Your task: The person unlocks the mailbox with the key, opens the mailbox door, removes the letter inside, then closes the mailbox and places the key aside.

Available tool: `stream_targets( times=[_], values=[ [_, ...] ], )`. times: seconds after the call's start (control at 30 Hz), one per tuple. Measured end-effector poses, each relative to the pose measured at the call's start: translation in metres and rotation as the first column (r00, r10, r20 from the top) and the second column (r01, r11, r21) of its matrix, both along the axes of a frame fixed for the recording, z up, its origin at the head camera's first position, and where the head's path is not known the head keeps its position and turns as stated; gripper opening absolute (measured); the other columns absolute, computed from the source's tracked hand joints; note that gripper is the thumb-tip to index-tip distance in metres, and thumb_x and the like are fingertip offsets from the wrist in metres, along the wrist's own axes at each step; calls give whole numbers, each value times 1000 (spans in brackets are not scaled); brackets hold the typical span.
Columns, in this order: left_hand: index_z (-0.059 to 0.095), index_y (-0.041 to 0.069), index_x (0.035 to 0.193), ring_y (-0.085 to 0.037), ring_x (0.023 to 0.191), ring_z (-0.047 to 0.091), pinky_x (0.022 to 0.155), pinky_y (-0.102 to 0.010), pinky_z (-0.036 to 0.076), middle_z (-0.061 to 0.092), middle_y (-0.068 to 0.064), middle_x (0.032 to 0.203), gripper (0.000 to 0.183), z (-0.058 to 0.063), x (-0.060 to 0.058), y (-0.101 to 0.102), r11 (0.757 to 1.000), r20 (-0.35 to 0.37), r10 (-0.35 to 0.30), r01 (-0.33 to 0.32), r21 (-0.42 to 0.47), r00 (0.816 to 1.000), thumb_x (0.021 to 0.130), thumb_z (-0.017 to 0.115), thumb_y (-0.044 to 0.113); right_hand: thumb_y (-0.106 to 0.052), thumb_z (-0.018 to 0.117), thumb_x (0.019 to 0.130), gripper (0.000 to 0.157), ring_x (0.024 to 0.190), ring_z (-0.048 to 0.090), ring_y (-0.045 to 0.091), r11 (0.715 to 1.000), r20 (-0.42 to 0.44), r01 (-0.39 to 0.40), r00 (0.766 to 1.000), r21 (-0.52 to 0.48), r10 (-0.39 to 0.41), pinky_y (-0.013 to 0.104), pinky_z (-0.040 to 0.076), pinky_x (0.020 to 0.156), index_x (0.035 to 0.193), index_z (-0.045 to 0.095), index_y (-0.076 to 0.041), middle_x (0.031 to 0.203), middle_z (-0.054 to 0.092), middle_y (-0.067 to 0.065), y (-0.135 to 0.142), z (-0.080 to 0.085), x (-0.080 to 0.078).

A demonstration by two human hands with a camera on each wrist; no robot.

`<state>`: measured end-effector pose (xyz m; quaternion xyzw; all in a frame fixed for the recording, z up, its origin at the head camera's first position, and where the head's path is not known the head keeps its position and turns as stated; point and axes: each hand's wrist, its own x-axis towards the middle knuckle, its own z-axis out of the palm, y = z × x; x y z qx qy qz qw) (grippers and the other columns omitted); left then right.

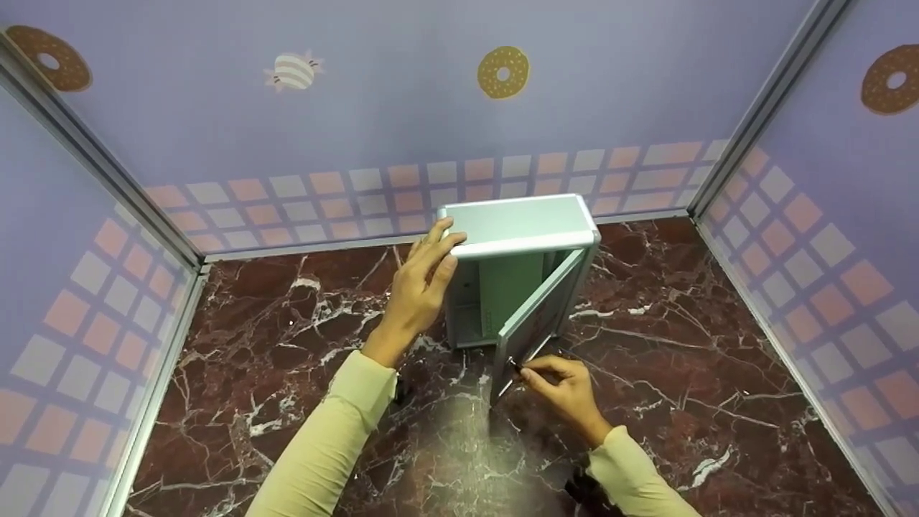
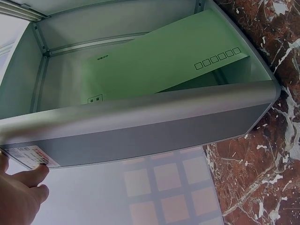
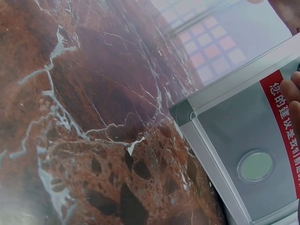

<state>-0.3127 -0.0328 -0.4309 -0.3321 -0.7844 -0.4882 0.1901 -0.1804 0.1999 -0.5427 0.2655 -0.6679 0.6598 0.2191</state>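
A silver-grey metal box [image 1: 520, 221] stands upright on the floor with its front door [image 1: 538, 309] swung outward. Inside leans a green envelope [image 2: 164, 51], printed with a row of small squares. My left hand [image 1: 418, 287] rests on the box's top left corner, fingertips on the top and thumb near the front edge; its fingertips touch the side by a white-and-red label [image 2: 32, 156]. At the door's free edge, my right hand [image 1: 566, 388] pinches a small dark key [image 1: 515, 365]. The door's face carries a red strip with white characters [image 3: 280, 108] and a round window [image 3: 256, 166].
Dark red marble-patterned flooring [image 1: 287, 345] with white veins surrounds the box. Behind it rises a lilac wall [image 1: 388, 86] with printed sweets and pink and white squares. Side panels [image 1: 64, 323] enclose the space on the left and right.
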Motion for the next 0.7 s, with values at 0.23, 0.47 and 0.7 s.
stream_targets(
  times=[0.23, 0.47, 0.7],
  values=[
    [59, 19, 137, -15, 139, 34, 116, -44, 16, 38, 3, 153, 50, 0, -1, 1, 1000, -4, -5, 5, 1, 1000, 105, 35, 48, 35, 59, 72, 24, 69, 70, 18, 1000, 17, 8, 1000, 2, -8, 25, 57, 62, 84, 65, 16, 73, 67, 26, 4, 0, 3],
    [58, 19, 138, -17, 140, 32, 116, -45, 16, 38, 3, 154, 50, -1, 1, 0, 1000, 10, 3, -3, 0, 1000, 104, 34, 48, 33, 61, 72, 21, 69, 70, 18, 999, -10, 21, 1000, 44, -21, 27, 58, 62, 83, 65, 16, 73, 67, 25, 1, 20, 11],
    [59, 18, 137, -17, 140, 33, 116, -47, 17, 38, 3, 154, 51, -1, 0, 0, 1000, -13, 0, 0, 6, 1000, 104, 35, 48, 35, 59, 71, 24, 69, 70, 19, 1000, -5, -1, 1000, 23, 2, 28, 58, 61, 83, 66, 16, 74, 68, 24, 9, 7, 8]
  ],
)
